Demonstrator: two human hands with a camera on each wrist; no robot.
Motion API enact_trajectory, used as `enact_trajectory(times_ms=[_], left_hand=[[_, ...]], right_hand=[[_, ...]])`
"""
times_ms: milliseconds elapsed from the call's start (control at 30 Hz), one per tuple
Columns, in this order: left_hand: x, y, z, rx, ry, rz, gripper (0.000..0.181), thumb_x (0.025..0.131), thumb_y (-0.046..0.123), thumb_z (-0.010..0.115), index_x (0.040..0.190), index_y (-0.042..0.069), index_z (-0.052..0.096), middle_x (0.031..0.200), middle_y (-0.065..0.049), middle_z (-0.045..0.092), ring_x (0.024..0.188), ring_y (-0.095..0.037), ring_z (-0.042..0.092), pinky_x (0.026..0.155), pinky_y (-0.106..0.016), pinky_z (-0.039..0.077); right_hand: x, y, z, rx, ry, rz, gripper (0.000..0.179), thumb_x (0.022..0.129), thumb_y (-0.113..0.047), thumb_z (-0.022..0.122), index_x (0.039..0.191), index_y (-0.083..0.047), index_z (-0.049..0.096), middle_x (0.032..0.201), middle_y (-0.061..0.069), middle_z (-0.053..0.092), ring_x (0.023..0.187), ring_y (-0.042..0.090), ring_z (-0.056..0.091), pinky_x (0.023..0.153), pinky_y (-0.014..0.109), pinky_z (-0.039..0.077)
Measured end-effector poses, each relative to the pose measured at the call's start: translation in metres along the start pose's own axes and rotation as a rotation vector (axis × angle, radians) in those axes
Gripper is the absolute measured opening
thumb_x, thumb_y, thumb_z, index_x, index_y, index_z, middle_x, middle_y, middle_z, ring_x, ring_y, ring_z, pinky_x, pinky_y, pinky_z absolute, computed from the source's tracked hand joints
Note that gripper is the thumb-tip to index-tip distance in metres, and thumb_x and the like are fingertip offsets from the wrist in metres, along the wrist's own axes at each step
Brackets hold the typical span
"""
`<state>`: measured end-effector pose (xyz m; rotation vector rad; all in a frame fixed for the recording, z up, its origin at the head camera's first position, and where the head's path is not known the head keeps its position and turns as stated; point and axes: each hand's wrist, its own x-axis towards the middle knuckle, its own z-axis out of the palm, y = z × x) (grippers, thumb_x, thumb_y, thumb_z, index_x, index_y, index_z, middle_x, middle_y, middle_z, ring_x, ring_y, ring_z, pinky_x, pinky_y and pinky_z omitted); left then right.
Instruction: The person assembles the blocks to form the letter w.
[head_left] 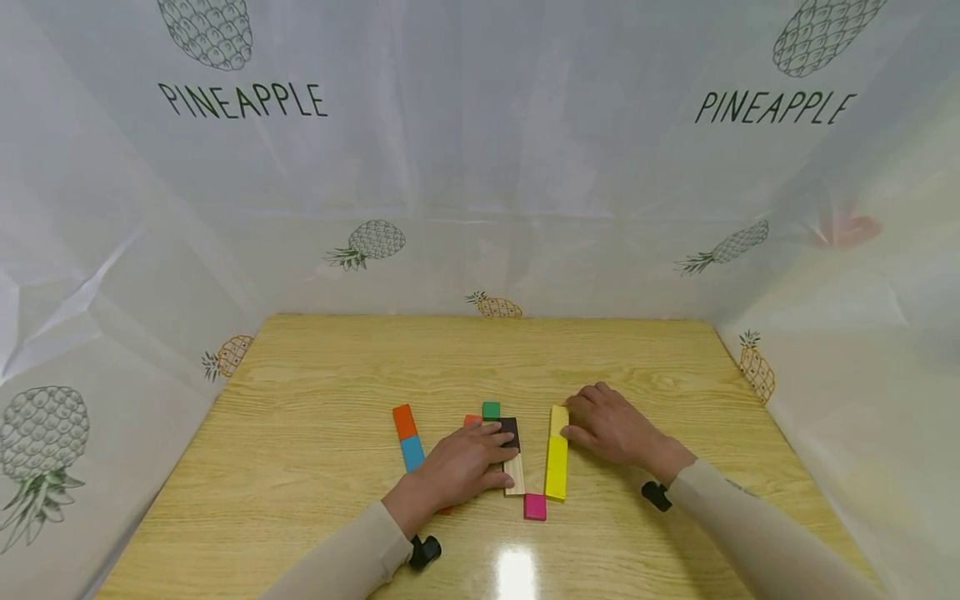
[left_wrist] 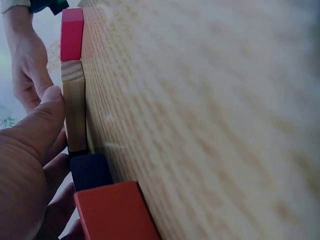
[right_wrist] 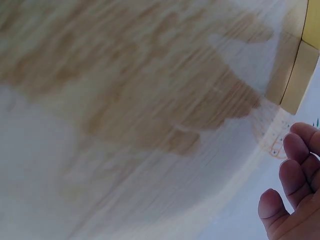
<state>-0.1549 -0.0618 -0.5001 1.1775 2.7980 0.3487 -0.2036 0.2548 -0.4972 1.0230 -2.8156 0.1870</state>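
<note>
My left hand (head_left: 465,462) lies over the middle blocks, its fingers spread across a black block (head_left: 509,432) and a plain wood block (head_left: 513,477). In the left wrist view its thumb touches the plain wood block (left_wrist: 76,112), near a dark blue block (left_wrist: 92,170) and an orange-red block (left_wrist: 117,212). My right hand (head_left: 611,425) is beside the right row, thumb and forefinger at the edge of a pale yellow block (head_left: 558,421). A bright yellow block (head_left: 557,471) adjoins it. In the right wrist view, the right hand (right_wrist: 300,185) has loosely bent fingers with nothing between them.
A magenta block (head_left: 535,507) sits at the plain block's near end, a green one (head_left: 491,410) at the far end beside a coral one (head_left: 472,419). Leftward, an orange block (head_left: 403,422) and a blue block (head_left: 412,453) form a slanted row on the wooden table (head_left: 315,383).
</note>
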Motion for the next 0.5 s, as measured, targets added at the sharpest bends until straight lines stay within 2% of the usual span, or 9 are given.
enact_trajectory(times_ms=[367,500], left_hand=[[0.001,0.001,-0.006,0.036,-0.038,-0.025,0.053,0.102,0.052,0.063,0.147,0.024,0.065,0.156,0.004,0.058,0.154,-0.022,0.043,0.129,-0.042,0.033],[0.000,-0.002,-0.005,0.049,-0.024,-0.023,0.053,0.103,0.053,0.062,0.149,0.025,0.064,0.156,0.004,0.057,0.153,-0.022,0.044,0.129,-0.042,0.033]], right_hand=[[-0.009,0.005,0.006,0.050,0.026,0.053,0.048,0.103,-0.041,0.069,0.131,-0.002,0.068,0.122,0.013,0.067,0.109,0.030,0.059,0.095,0.051,0.054],[-0.012,0.006,0.010,0.039,0.032,0.070,0.051,0.103,-0.043,0.069,0.131,-0.001,0.067,0.122,0.014,0.067,0.108,0.030,0.060,0.094,0.051,0.054]])
